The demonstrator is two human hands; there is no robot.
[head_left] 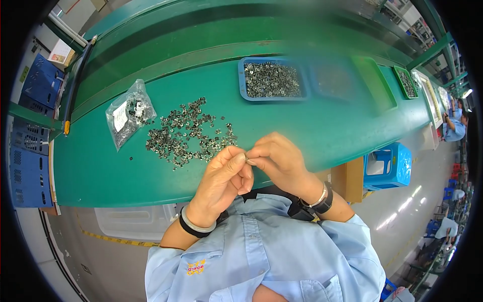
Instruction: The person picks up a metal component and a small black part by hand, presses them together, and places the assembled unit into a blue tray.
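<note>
My left hand (227, 173) and my right hand (279, 160) meet fingertip to fingertip above the near edge of the green table. Both are pinched closed around something small; most of it is hidden by the fingers, so its kind does not show. Just beyond my left hand spreads a loose pile of small black and silver metal parts (183, 133). A clear plastic bag (130, 115) with a white label lies left of the pile, holding more such parts. Farther off, a blue tray (243, 86) is filled with small metallic pieces.
Right of the blue tray are another blue tray (329, 83), blurred, a green tray (377, 83), and a small green tray (406, 83) with parts. A blue stool (397, 166) and a cardboard box (348, 178) stand below the table's right edge. Blue crates (31, 166) are at left.
</note>
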